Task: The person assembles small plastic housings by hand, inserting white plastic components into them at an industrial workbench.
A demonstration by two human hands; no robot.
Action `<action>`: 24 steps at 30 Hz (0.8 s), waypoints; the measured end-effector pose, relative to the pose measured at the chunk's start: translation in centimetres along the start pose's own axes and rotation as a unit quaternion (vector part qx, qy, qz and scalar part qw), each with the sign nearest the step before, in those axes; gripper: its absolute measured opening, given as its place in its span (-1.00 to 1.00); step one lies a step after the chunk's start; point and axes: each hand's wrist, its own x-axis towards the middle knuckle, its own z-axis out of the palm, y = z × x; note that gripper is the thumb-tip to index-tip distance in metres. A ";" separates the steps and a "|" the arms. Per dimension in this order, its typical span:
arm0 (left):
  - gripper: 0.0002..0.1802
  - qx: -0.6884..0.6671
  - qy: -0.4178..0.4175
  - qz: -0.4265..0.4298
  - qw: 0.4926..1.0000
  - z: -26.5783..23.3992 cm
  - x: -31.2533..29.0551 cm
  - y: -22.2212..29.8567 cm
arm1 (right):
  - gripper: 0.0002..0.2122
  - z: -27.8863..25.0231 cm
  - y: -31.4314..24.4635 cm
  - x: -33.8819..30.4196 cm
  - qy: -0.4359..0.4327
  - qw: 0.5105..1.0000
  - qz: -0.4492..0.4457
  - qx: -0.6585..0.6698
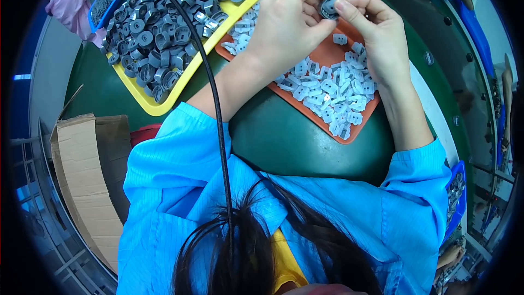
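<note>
Above the orange tray [345, 141], both hands meet at one small round grey plastic part [328, 8]. Thumb and fingers of my right hand [379, 35] pinch its right side. My left hand [286, 22] is closed round its left side, with the fingers curled and partly hidden. Below the hands, many small white translucent plastic pieces [327, 90] with holes lie heaped in the orange tray. To the left, a yellow tray [155, 108] is piled with grey ring-shaped plastic parts [164, 33].
The trays rest on a green table [305, 153]. A black cable [210, 76] hangs across the view. At the left are an opened cardboard box [87, 175], a pink cloth [71, 8] and a blue bin [106, 8] of dark material. Another blue bin [460, 196] stands at right.
</note>
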 end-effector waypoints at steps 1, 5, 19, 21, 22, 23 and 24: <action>-0.65 0.008 0.007 0.008 1.000 0.0 -0.1 0.1 | -0.84 -0.1 0.0 -0.1 -0.003 1.000 -0.002 -0.001; -0.67 0.047 0.010 0.039 0.998 -0.1 -0.3 0.3 | -0.83 -0.5 -0.6 -0.2 -0.052 0.998 0.021 -0.021; -0.72 0.029 -0.077 0.070 0.994 -0.6 -0.1 0.4 | -0.83 -3.0 -1.0 1.1 -0.159 0.981 0.102 0.038; -0.71 0.029 -0.084 0.087 0.992 -0.9 0.0 -0.1 | -0.84 -3.6 -1.1 1.4 -0.172 0.975 0.135 0.036; -0.70 0.029 -0.093 0.103 0.990 -1.0 0.1 -0.1 | -0.84 -3.7 -1.3 1.4 -0.182 0.968 0.170 0.037; -0.70 0.029 -0.089 0.105 0.990 -1.1 0.0 -0.1 | -0.84 -3.3 -1.5 1.2 -0.185 0.968 0.168 0.034; -0.69 0.030 -0.074 0.085 0.993 -1.2 0.0 0.1 | -0.84 -2.6 -1.8 0.7 -0.120 0.987 0.108 -0.012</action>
